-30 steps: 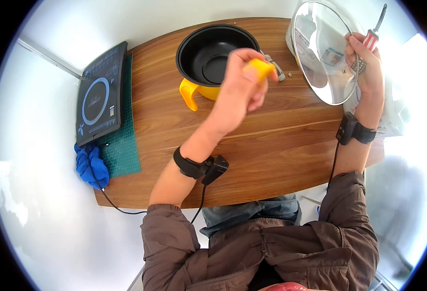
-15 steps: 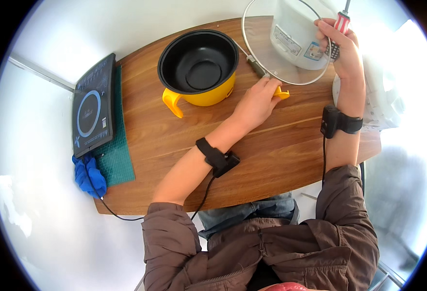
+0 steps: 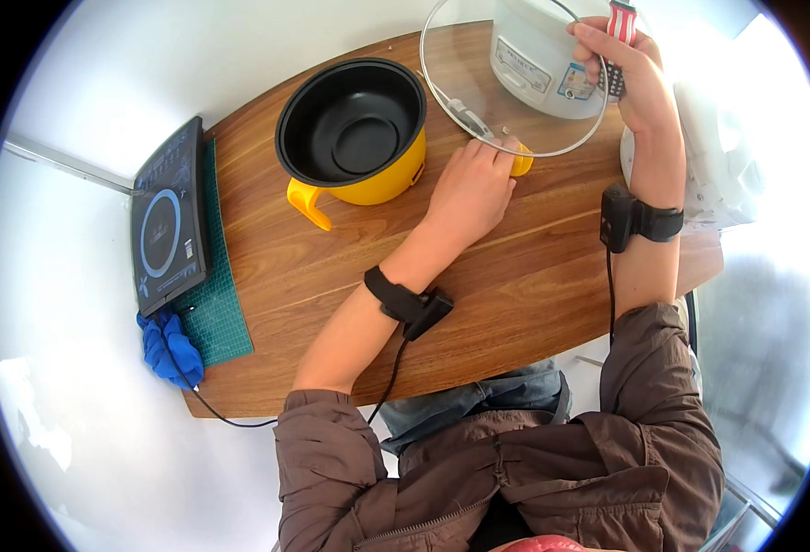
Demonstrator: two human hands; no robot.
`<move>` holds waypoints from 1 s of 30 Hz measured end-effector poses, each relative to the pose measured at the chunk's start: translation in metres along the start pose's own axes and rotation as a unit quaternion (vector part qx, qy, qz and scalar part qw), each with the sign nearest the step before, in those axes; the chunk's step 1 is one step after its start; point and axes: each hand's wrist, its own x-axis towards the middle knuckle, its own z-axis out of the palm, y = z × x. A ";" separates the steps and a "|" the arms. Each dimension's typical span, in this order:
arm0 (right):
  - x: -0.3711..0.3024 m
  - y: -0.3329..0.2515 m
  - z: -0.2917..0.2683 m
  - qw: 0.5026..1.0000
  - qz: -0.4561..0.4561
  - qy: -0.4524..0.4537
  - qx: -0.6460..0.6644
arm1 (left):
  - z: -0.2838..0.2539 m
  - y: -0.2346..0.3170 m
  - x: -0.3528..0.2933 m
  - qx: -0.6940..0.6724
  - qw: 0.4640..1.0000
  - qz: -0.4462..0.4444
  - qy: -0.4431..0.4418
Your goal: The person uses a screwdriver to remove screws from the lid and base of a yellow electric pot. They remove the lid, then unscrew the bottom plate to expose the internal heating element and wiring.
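My left hand (image 3: 471,189) is closed on a small yellow plastic piece (image 3: 522,162), held low by the near rim of a clear glass lid (image 3: 468,69). Most of that piece is hidden behind the fingers and the lid. My right hand (image 3: 633,69) grips the lid's metal rim on its right side, holding it tilted above the table. A screwdriver (image 3: 622,24) with a red-and-white handle is tucked in the same hand. Left of the lid stands a yellow pot (image 3: 382,180) with a black inside and a yellow side handle.
Behind the lid is a white appliance (image 3: 525,87), with a grey cord connector (image 3: 468,117) beside it. Another white container (image 3: 716,184) stands at right. On the left, a black induction cooktop (image 3: 167,235) leans over a green mat (image 3: 228,317), near a blue cloth (image 3: 170,354).
The whole view has shifted, so most table items appear farther left. My left hand has turned and now covers more of the yellow piece. The right hand still holds the lid and screwdriver.
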 end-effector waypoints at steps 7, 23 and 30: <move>-0.004 -0.005 0.001 0.999 0.014 0.001 -0.044 | -0.030 -0.016 -0.003 -0.419 0.899 -0.124 -0.006; -0.011 -0.022 -0.001 0.960 0.052 -0.057 -0.269 | -0.048 0.012 -0.013 -0.579 0.749 -0.297 0.121; -0.004 0.001 -0.010 0.962 -0.002 -0.027 -0.272 | -0.038 0.018 -0.012 -0.491 0.813 -0.310 -0.036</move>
